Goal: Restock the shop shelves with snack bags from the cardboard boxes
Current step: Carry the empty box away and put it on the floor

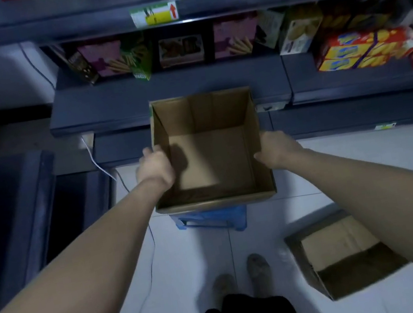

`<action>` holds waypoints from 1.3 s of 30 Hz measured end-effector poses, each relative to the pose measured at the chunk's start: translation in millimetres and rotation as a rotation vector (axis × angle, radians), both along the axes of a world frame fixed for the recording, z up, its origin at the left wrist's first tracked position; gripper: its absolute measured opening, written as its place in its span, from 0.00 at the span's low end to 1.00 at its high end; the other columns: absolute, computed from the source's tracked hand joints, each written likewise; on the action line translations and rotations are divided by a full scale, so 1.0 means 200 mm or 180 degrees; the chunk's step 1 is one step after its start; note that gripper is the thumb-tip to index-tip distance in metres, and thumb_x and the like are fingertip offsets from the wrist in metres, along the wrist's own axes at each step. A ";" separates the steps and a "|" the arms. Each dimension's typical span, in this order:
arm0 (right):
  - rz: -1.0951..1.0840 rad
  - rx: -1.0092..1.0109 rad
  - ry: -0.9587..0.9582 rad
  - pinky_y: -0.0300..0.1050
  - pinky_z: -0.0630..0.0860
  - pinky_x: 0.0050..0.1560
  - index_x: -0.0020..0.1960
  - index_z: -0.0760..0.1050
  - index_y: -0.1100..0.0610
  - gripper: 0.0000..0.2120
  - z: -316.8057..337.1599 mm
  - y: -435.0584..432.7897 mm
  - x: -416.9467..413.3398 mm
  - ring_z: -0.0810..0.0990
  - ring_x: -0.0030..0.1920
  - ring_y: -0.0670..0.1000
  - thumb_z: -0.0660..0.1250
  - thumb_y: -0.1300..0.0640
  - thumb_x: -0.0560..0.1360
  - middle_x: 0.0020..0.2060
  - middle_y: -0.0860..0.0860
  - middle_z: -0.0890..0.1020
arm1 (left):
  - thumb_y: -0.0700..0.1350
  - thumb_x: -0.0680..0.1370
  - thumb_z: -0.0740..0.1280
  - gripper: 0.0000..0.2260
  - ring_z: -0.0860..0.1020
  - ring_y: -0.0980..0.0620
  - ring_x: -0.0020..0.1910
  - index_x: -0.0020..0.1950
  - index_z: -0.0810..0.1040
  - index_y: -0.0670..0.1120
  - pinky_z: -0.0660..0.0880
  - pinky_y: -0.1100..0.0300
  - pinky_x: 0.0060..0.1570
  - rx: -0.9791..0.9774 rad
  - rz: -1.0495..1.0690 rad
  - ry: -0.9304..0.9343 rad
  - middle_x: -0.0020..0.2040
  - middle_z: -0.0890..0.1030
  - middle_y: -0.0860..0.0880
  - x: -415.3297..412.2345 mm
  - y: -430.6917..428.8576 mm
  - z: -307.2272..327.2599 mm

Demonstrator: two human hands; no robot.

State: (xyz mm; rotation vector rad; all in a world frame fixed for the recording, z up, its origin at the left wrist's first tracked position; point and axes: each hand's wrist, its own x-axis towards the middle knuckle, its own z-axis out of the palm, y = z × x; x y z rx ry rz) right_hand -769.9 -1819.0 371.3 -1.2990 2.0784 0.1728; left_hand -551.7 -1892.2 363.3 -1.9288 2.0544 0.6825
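Head view: the open cardboard box (204, 118), its bare bottom showing, sits on a blue stool (211, 219) just in front of the lower shelf (161, 92). It lies between the two hands. The left hand (153, 167) grips its left wall and the right hand (279, 146) grips its right wall, fingers curled at the rim. A second box (340, 251) lies on the floor near right. Snack packs (360, 49) stand far right on the shelf.

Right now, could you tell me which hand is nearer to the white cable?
Left. The left hand grips the left wall of the box, just right of the cable; the right hand holds the opposite wall, across the box.
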 end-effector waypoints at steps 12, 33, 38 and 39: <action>-0.0449 -0.0221 0.0352 0.49 0.72 0.49 0.68 0.62 0.65 0.22 -0.17 -0.03 0.02 0.74 0.60 0.62 0.59 0.70 0.75 0.61 0.63 0.74 | 0.32 0.76 0.58 0.17 0.73 0.37 0.63 0.65 0.68 0.36 0.72 0.49 0.57 -0.0167 0.0317 -0.0426 0.62 0.75 0.37 0.01 -0.02 -0.14; -0.1639 -0.0641 0.0869 0.51 0.73 0.57 0.64 0.66 0.67 0.17 0.90 0.66 -0.18 0.74 0.62 0.64 0.58 0.67 0.76 0.61 0.64 0.75 | 0.33 0.76 0.60 0.10 0.77 0.39 0.56 0.56 0.76 0.37 0.75 0.51 0.49 -0.0679 -0.1209 -0.0153 0.57 0.77 0.39 -0.46 0.25 0.91; -0.2249 -0.0691 0.1060 0.49 0.73 0.57 0.64 0.68 0.67 0.17 1.05 1.06 -0.25 0.74 0.62 0.63 0.58 0.67 0.75 0.61 0.63 0.76 | 0.34 0.76 0.61 0.13 0.75 0.40 0.60 0.60 0.75 0.37 0.74 0.52 0.54 -0.0748 -0.1877 -0.0024 0.60 0.77 0.39 -0.71 0.49 1.05; -0.2387 -0.0679 0.1092 0.49 0.73 0.57 0.64 0.69 0.66 0.17 1.07 1.16 -0.26 0.74 0.62 0.63 0.58 0.66 0.75 0.61 0.63 0.76 | 0.34 0.76 0.61 0.13 0.75 0.40 0.60 0.60 0.75 0.37 0.73 0.51 0.54 -0.0749 -0.2031 -0.0004 0.60 0.76 0.39 -0.77 0.55 1.08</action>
